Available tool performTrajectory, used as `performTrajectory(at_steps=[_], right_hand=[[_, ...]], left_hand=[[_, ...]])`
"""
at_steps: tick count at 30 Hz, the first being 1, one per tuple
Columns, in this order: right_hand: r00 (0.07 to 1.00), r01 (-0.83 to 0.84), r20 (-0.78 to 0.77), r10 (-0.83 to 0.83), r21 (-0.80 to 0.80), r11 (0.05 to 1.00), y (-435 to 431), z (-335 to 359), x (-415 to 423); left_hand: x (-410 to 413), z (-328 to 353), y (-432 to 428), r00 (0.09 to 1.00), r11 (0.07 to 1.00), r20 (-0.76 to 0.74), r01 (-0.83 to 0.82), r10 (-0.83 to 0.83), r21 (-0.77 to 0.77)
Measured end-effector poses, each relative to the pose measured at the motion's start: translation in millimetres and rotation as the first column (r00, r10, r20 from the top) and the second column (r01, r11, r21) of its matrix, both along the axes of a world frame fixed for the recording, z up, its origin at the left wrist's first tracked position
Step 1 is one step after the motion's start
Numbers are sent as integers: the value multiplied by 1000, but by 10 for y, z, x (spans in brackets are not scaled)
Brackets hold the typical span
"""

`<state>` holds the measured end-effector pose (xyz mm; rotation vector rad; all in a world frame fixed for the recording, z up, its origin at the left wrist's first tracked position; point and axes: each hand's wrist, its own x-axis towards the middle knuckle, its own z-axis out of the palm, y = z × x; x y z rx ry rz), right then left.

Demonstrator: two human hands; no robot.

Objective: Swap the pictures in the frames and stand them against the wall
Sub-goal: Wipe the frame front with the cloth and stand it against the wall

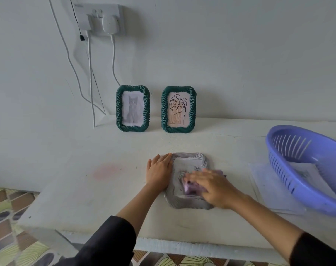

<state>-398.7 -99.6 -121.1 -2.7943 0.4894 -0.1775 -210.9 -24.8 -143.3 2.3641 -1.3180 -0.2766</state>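
Head view, one moment.

- Grey frame (190,160): lies flat on the white table (86,189), near the front edge and in front of you. Its long axis runs from you toward the wall (240,54), with one short end facing the wall. The moulded rim is ribbed, and swirl marks show on the panel inside it.
- Your left hand (159,170): palm down, with the fingers straight and together, pointing toward the wall. It presses on the frame's left long side.
- Your right hand (215,189): lies over a purple cloth (190,189) on the frame's panel, fingers pointing left. The hand and cloth are blurred. You cannot tell whether the fingers pinch the cloth or only press it flat.
- Two green frames stand upright against the wall, long axes vertical, faces toward you. The left green frame (118,108) holds a cat picture (132,109). The right green frame (164,109) holds a leaf line drawing (178,110). They stand side by side, apart from each other.
- Right of the grey frame, a purple slotted basket (297,177) sits tilted on a clear sheet (268,191), with printed paper beneath.
- A wall socket (100,18) with a white plug (110,23) is at upper left, and cables hang down from it.
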Motion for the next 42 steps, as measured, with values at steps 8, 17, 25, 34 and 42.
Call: performTrajectory(at_steps=[8, 17, 25, 34, 42], right_hand=[[999, -24, -34, 25, 34, 999, 43, -14, 246], [995, 87, 45, -88, 18, 996, -149, 76, 337], [998, -43, -40, 43, 6, 999, -247, 71, -124], [997, -69, -27, 71, 61, 996, -222, 135, -95], [983, 168, -68, -168, -3, 986, -311, 273, 236]], left_hand=[[8, 8, 3, 1000, 1000, 11, 6, -6, 10], [13, 0, -22, 1000, 1000, 26, 4, -4, 3], [-5, 3, -5, 1000, 1000, 4, -3, 3, -4], [18, -11, -13, 1000, 1000, 17, 1, -1, -2], [26, -2, -28, 1000, 1000, 14, 5, -5, 1]])
